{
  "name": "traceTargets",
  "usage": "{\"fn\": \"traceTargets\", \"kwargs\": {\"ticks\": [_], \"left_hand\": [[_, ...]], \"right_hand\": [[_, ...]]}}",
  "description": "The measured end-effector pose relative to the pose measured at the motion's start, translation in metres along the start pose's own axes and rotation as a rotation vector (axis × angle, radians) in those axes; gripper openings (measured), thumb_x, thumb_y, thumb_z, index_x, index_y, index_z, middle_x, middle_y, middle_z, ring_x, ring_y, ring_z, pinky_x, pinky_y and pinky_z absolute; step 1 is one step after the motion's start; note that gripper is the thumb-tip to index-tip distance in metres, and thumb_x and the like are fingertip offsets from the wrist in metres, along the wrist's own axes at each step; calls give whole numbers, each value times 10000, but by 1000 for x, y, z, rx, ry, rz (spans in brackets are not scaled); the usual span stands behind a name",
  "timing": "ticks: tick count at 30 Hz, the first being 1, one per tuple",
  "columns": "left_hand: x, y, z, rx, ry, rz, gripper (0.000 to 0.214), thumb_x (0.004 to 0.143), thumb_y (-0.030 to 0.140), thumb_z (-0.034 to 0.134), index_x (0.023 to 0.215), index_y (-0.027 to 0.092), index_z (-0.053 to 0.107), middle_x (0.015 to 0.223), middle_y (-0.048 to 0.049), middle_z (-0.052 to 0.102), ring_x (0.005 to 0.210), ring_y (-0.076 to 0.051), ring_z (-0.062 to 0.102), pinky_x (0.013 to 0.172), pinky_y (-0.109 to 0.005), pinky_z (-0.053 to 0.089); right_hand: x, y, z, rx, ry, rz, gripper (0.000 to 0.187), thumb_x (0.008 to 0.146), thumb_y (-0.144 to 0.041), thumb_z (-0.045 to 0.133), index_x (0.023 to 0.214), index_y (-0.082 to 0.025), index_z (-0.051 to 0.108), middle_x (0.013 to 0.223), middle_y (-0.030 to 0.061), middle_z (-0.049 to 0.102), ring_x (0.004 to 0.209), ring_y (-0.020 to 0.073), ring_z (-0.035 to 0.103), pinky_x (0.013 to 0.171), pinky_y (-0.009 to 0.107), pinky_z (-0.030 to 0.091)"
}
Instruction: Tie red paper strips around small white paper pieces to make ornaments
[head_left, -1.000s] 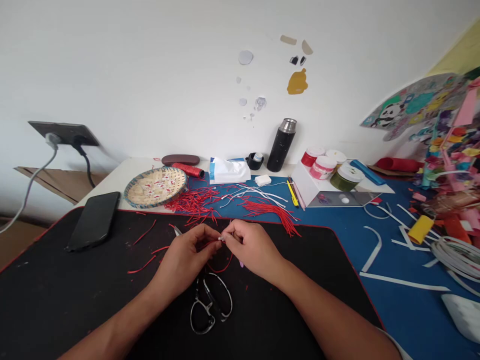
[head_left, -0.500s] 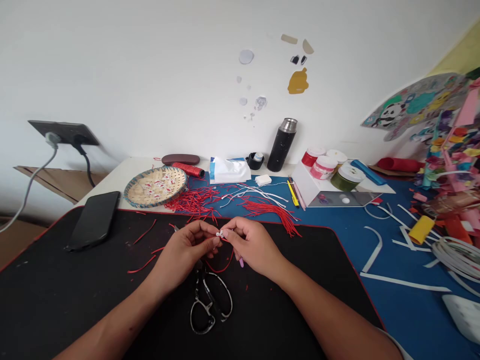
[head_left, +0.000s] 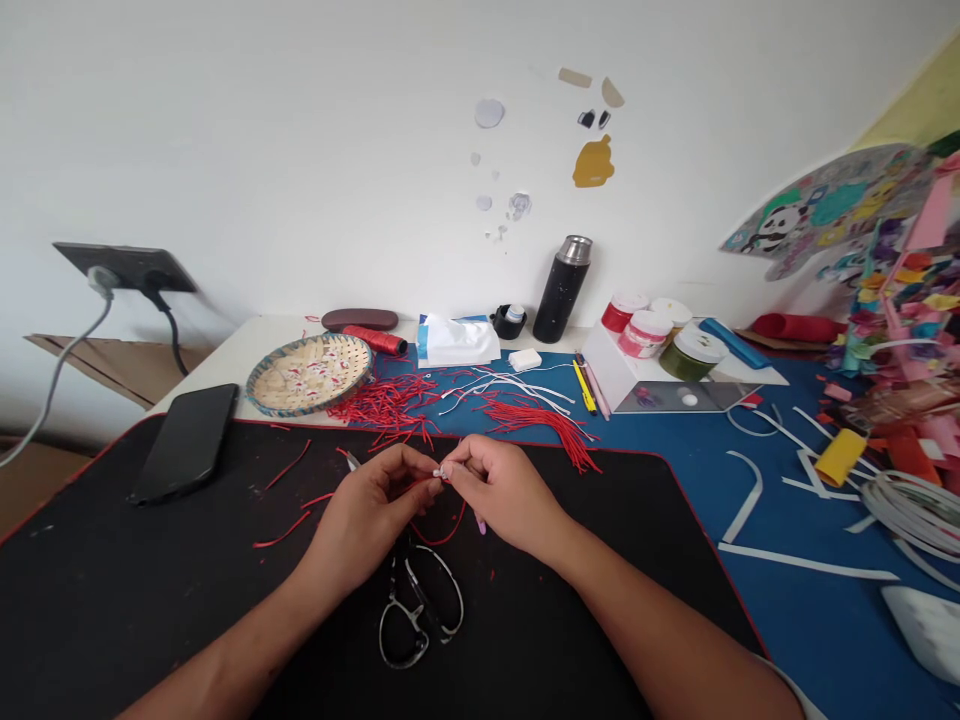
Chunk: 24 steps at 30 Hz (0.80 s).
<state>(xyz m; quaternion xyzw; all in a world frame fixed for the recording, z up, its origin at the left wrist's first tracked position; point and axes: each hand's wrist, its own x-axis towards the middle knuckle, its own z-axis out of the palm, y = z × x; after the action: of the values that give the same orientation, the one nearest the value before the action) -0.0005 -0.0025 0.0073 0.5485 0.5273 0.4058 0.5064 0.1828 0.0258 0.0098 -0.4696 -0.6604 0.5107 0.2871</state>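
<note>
Between both hands is a small white knotted cord piece (head_left: 441, 473), pinched at the fingertips. My left hand (head_left: 382, 495) closes thumb and forefinger on its left side. My right hand (head_left: 499, 490) pinches it from the right, and a purplish tip of something thin pokes out beneath that hand. A red cord (head_left: 450, 535) loops down below the fingers onto the black mat (head_left: 585, 620). Scissors (head_left: 405, 615) with black-and-white handles lie under my left hand, which partly hides their blades.
Behind the hands lie red cord pieces (head_left: 390, 400), white cords (head_left: 525, 385) and a red cord bundle (head_left: 544, 425). A woven basket (head_left: 259, 395) and a phone (head_left: 187, 440) are at left. A black flask (head_left: 562, 290) and paint jars (head_left: 649, 335) stand at the back.
The fingers have shifted slightly around the white knotted piece, and less of it shows between them. The hands stay in nearly the same place.
</note>
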Motion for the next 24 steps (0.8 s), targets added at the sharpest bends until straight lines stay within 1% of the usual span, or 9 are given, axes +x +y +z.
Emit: {"fn": "traceTargets", "kwargs": {"ticks": [3,7,13,16,20,24], "left_hand": [[3,1,-2,-67,-10,-26,220,800,395,793,877,206,711,759,-11,730,695,-180,659,647,-281,507],[4,0,-5,-148,-39,-66,256,789,401,822,900,198,710,744,-9,730,685,-171,660,651,-277,511],[4,2,-4,-220,-76,-43,288,759,376,862,917,199,698,846,-14,734,766,-176,676,716,-292,534],[4,3,-4,-204,-66,-34,291,751,372,864,917,199,700,864,-18,729,786,-184,676,722,-295,535],[4,4,-5,-152,-44,-34,301,789,406,829,967,199,704,867,-30,735,784,-194,676,734,-313,539],[3,5,-6,-95,35,-48,328,776,454,834,944,201,710,811,-23,725,711,-189,657,665,-299,528]], "right_hand": [[0,3,0,78,-16,-5,112,997,-252,581,920,-192,637,554,-78,544,388,79,484,412,197,348],[-1,3,-1,170,-45,-7,156,1008,-331,585,979,-194,653,517,-87,533,376,90,477,399,194,369],[0,3,-3,172,-27,-10,139,990,-311,603,964,-184,653,518,-85,543,388,88,485,409,190,374],[1,3,-3,172,-18,-11,145,984,-315,611,956,-180,656,526,-79,549,392,92,488,408,195,374],[0,1,-4,156,-11,-7,144,986,-313,617,948,-180,656,513,-87,535,380,83,478,413,193,357],[0,-1,-4,144,1,2,126,988,-280,604,933,-177,650,510,-89,530,380,76,475,424,188,356]]}}
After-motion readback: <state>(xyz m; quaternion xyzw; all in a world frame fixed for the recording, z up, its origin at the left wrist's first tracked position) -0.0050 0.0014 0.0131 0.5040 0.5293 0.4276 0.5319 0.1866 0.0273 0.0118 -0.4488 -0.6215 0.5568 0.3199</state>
